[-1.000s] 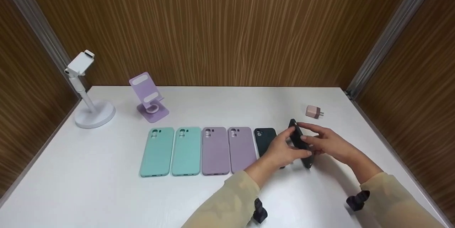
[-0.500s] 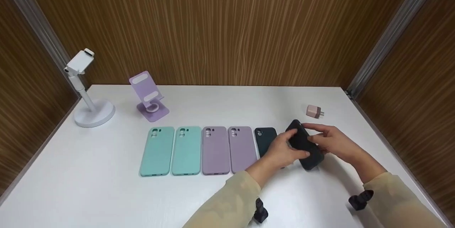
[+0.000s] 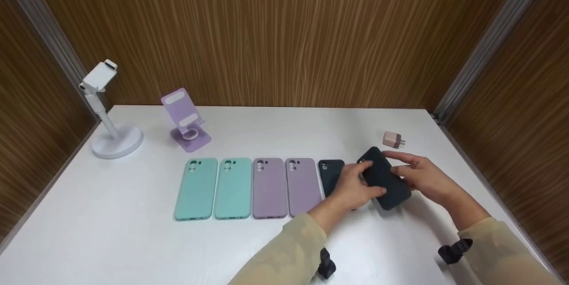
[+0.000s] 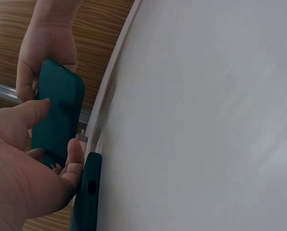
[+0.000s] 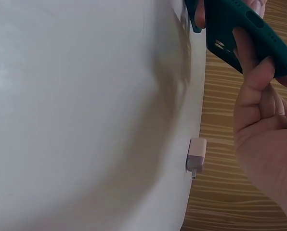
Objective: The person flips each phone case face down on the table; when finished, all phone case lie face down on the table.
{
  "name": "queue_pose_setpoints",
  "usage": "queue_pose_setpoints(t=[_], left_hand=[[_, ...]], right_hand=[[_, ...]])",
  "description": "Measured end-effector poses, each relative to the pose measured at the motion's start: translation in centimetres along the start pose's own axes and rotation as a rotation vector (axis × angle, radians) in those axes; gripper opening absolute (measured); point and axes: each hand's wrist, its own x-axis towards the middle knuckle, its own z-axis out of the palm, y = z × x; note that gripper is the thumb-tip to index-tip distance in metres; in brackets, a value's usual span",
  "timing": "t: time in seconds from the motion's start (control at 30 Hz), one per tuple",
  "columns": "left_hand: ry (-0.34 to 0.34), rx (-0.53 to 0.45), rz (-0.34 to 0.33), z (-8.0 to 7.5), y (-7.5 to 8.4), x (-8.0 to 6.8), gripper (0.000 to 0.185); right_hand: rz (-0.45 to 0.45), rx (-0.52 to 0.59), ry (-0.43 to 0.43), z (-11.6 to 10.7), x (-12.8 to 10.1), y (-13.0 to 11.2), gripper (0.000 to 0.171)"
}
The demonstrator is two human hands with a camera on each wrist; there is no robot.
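Note:
A dark green phone case (image 3: 387,182) is held between both hands above the right part of the white table, its back tilted toward the head camera. The left hand (image 3: 353,187) grips its left side, thumb and fingers lying on the back. On the right edge, the right hand (image 3: 420,178) pinches the case; the right wrist view shows fingers reaching inside it. Beneath the left hand lies another dark green case (image 3: 330,174), partly covered. In the left wrist view, the held case (image 4: 61,106) spans both hands, and the lying case (image 4: 89,192) shows its bottom edge.
Left of the hands lie two purple cases (image 3: 270,191) (image 3: 303,187) and two mint cases (image 3: 195,191) (image 3: 233,191) in a row. A purple phone stand (image 3: 184,116) and a white stand (image 3: 118,142) stand at the back left. A pink charger plug (image 3: 391,139) sits behind the right hand.
The held case has turned from nearly edge-on to showing its back with the camera cutouts. The right hand has shifted slightly right; the left hand stays nearly in place.

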Motion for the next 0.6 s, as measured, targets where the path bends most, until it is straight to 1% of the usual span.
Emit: queue_pose_setpoints(t=[0.17,0.23,0.33,0.47,0.6], left_hand=[[0.013,-0.047,0.036,-0.3,-0.5,0.3,0.071],[0.012,-0.083,0.032,-0.4,-0.6,0.4,0.071],[0.008,-0.132,0.009,-0.6,-0.7,0.6,0.071],[0.022,-0.174,-0.033,-0.8,-0.6,0.8,0.071],[0.051,-0.172,-0.045,-1.1,-0.4,1.0,0.07]], right_hand=[[-0.005,0.022,0.013,0.1,0.0,0.0,0.057],[-0.003,0.041,0.016,0.1,-0.1,-0.1,0.057],[-0.005,0.066,0.02,0.1,-0.1,-0.2,0.058],[-0.002,0.083,0.034,0.2,0.0,-0.1,0.058],[0.017,0.025,0.067,0.3,0.1,0.1,0.058]])
